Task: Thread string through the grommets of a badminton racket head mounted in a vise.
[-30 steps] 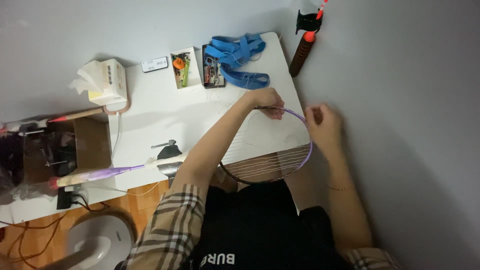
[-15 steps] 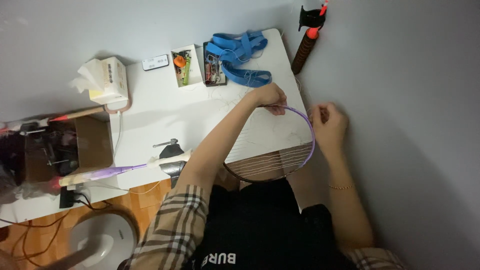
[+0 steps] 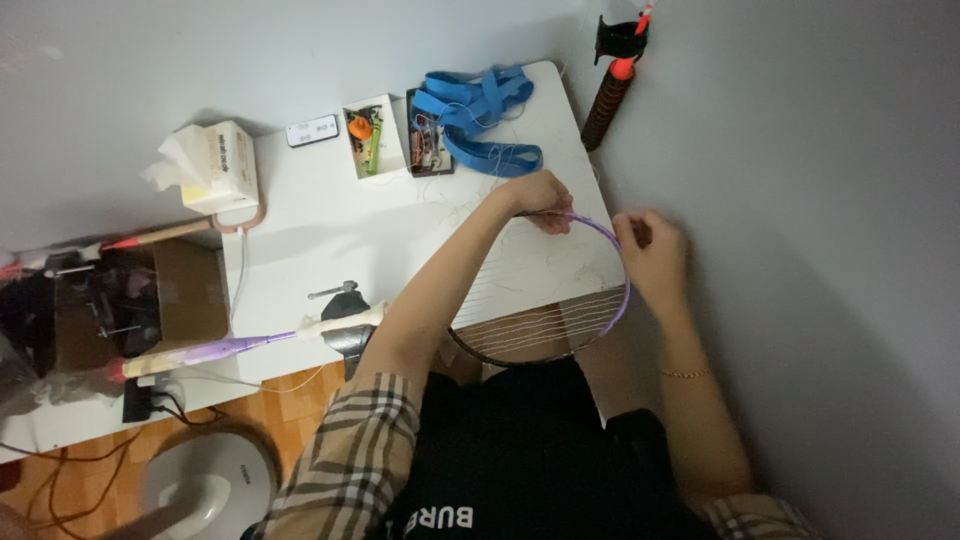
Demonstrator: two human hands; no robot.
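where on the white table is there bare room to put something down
The widest bare patch of the white table lies between the tissue box, the small open boxes and the left forearm. The far right corner is crowded by the blue straps. The near right edge is taken by the racket head and both hands, with loose string ends.

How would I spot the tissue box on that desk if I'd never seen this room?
Start at the white table against the grey wall and go to its far left corner. There sits the tissue box, pale and upright, with a white tissue sticking out of its top. Its neighbours, the small remote and two open trays, lie flat and low.
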